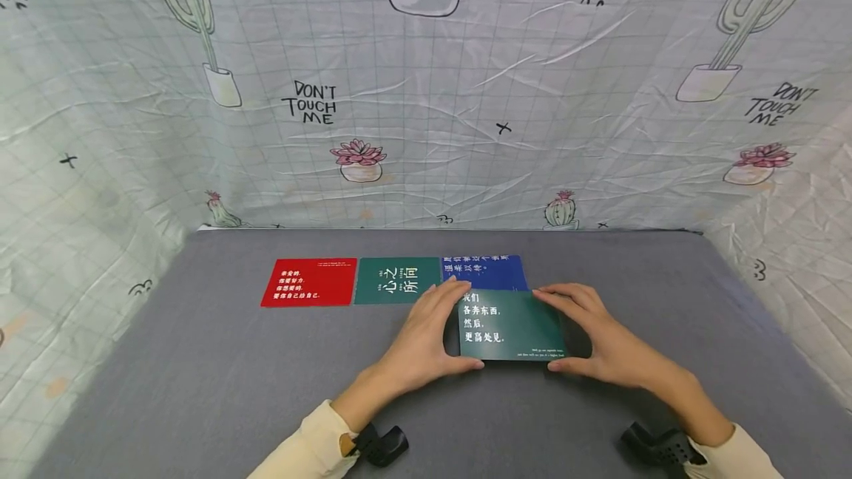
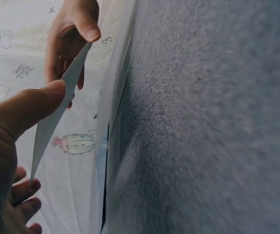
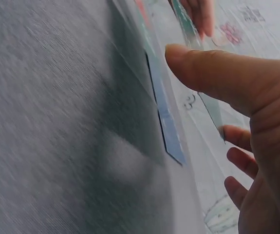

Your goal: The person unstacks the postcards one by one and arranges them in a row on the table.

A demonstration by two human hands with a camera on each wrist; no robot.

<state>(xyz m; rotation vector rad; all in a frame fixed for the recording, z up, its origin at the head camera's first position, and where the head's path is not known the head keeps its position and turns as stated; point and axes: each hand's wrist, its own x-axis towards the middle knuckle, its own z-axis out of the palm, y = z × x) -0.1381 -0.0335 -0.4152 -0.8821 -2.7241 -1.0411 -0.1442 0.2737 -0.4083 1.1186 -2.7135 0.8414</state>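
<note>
A dark green postcard with white Chinese lettering [image 1: 522, 327] is held off the table between two hands. The left hand [image 1: 426, 335] pinches its left side, thumb at the near edge and fingers at the far edge. On the opposite side, the right hand [image 1: 599, 335] grips the card the same way. Seen edge-on in the left wrist view, the held card [image 2: 64, 112] is raised over the grey surface. Just behind it lies a blue card [image 1: 495, 268], its near part covered by the held card and left fingertips.
Left of the blue card, a teal card [image 1: 373, 283] and a red card [image 1: 319, 283] lie flat in a row. They rest on a grey table [image 1: 220, 368]. A white cloth printed with cacti [image 1: 433, 109] hangs behind and at both sides.
</note>
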